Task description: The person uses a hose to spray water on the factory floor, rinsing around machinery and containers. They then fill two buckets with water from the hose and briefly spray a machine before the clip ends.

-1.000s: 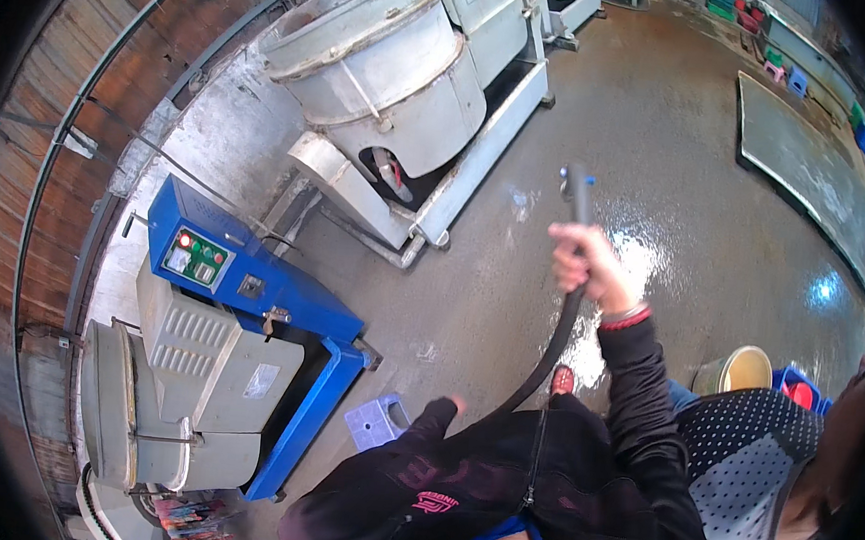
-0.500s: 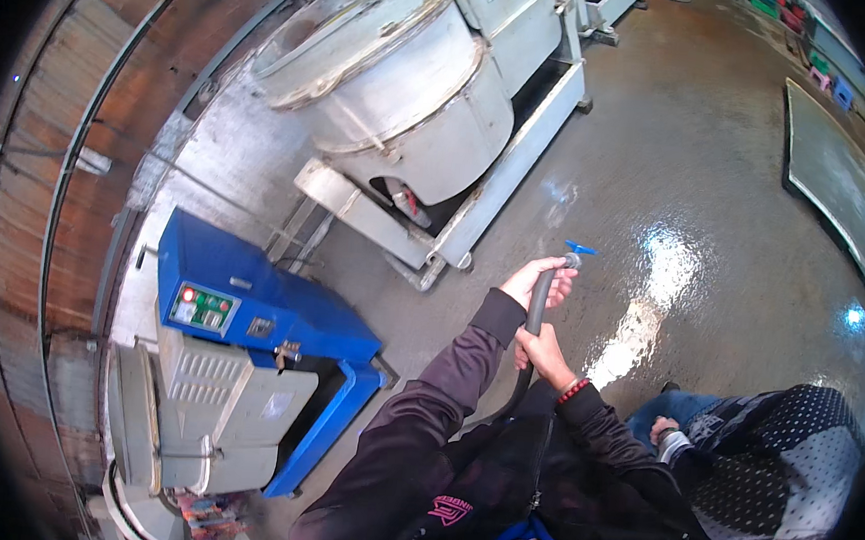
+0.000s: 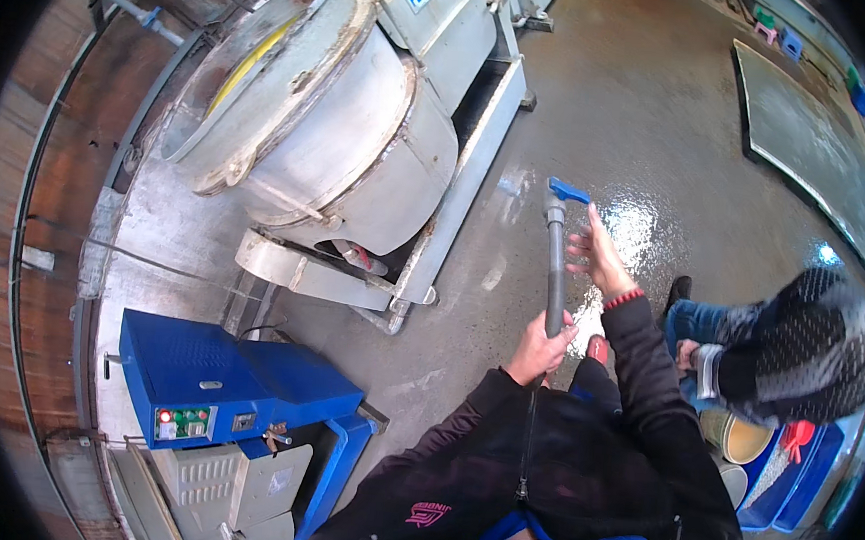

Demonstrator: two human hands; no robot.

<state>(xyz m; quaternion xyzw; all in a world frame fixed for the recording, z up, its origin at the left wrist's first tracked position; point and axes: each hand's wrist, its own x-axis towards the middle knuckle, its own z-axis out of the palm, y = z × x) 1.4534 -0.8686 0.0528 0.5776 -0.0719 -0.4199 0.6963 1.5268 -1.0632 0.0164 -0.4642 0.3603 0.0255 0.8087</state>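
Observation:
My left hand (image 3: 539,349) is wrapped round a grey hose (image 3: 556,269), which points away from me, over the wet floor. At the hose's far end is a grey valve fitting (image 3: 554,207) with a blue lever handle (image 3: 569,190), turned out to the right. My right hand (image 3: 604,260), with a red bead bracelet at the wrist, is just right of the hose. Its fingers are stretched and apart, with one fingertip close to the lever's end; whether it touches, I cannot tell. No stream of water is visible at the fitting.
A large grey drum machine (image 3: 362,135) tilts at the left on a metal frame. Nearer is a blue machine (image 3: 235,372) with a button panel. A co-worker (image 3: 798,346) bends at the right by blue bins (image 3: 808,487). A flat metal sheet (image 3: 812,146) lies beyond.
My left hand has gone from near the fitting to lower on the hose. My right hand has let go of the hose and moved up beside the lever. The view has shifted right.

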